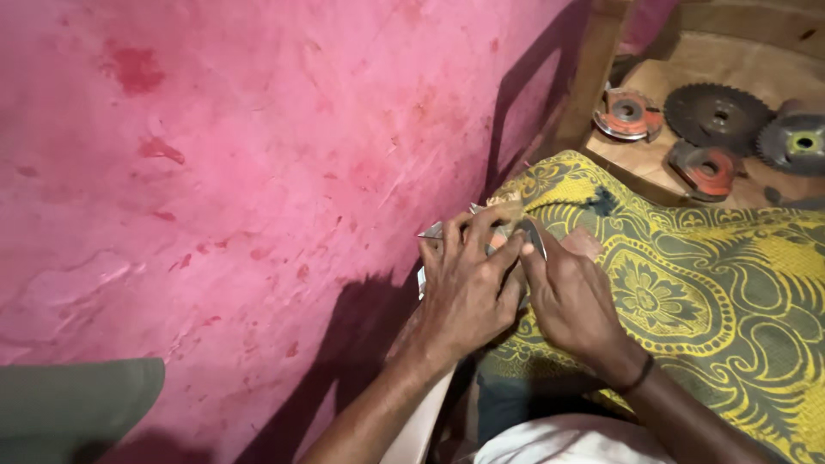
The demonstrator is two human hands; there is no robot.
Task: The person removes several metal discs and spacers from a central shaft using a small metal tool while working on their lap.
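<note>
Fingers of the left hand point(464, 288) and the right hand point(571, 301) are pressed together on a small pale folded sheet point(438, 234), which is pinched between them at the edge of the patterned yellow-green cloth point(705, 292). The sheet is held just beside the pink wall point(241, 172), on the wall side of the cloth. A dark band point(640, 375) is worn on the right wrist. Beyond the cloth, well apart from it, toothed saw discs point(718, 113) and orange-red round cutters point(627, 116) are laid on a wooden surface point(756, 64).
</note>
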